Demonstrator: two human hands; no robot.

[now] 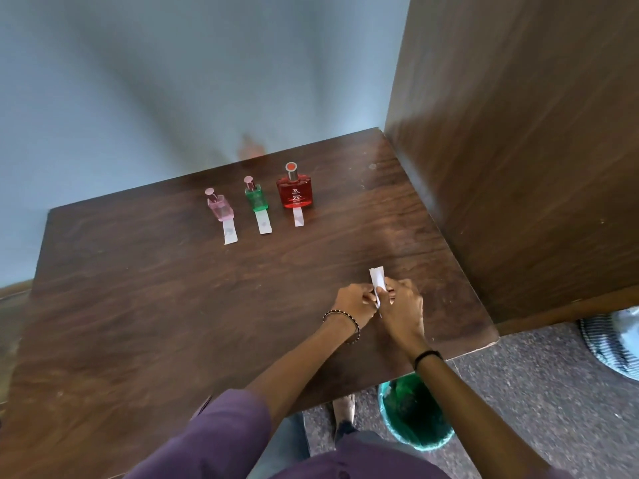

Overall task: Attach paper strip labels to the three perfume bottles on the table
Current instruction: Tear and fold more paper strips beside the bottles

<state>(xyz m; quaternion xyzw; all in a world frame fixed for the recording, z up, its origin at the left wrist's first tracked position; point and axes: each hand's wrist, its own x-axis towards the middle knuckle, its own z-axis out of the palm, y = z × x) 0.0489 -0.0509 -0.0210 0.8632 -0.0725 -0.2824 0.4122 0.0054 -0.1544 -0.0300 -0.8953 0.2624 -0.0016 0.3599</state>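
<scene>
Three perfume bottles stand in a row at the back of the dark wooden table (155,305): a pink bottle (220,205), a green bottle (256,198) and a larger red bottle (295,190). A white paper strip lies in front of each, touching its base: one (229,231) by the pink, one (263,222) by the green, one (297,216) by the red. Near the table's front right, my left hand (356,304) and my right hand (403,305) pinch another white paper strip (377,280) between them, its top end sticking up.
A tall brown wooden cabinet (518,150) stands against the table's right side. A green waste bin (413,411) sits on the floor below the table's front right corner. A striped cloth item (612,344) lies on the floor at far right. A blue wall runs behind the table.
</scene>
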